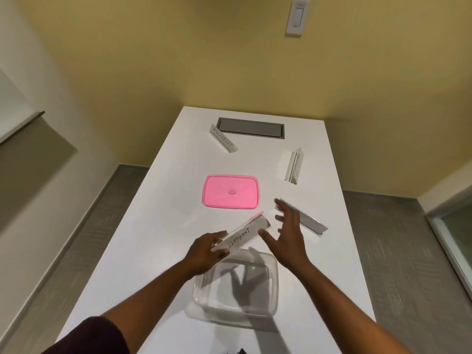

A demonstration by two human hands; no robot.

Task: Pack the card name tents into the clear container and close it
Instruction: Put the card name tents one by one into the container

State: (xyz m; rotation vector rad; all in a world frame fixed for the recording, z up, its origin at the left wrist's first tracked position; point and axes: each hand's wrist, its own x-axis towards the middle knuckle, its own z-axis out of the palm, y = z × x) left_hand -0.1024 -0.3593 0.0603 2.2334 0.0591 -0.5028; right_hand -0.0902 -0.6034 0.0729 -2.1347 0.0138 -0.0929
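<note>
4 card name tents show on the white table [143, 226], which fills the middle of the view and runs away to a yellow wall. A grey recessed hatch [251, 127] is set in the table near its far edge. The clear container [236, 287] stands open near the near edge, about midway between the left and right edges, with nothing inside that can be made out. The pink lid [231, 191] lies flat near the middle of the table, well apart from the container. The right hand [287, 233] hovers over the table with its fingers spread wide, gripping nothing, partly covering a tent [310, 221] that lies toward the right edge. The left hand [207, 250] pinches the near end of the tent marked ELEPHANT [240, 235] between thumb and fingers, holding it tilted in the air just beyond the container's far rim. Another tent [293, 166] stands nearer the far right corner. 1 more tent [223, 138] lies just beside the hatch's left end.
</note>
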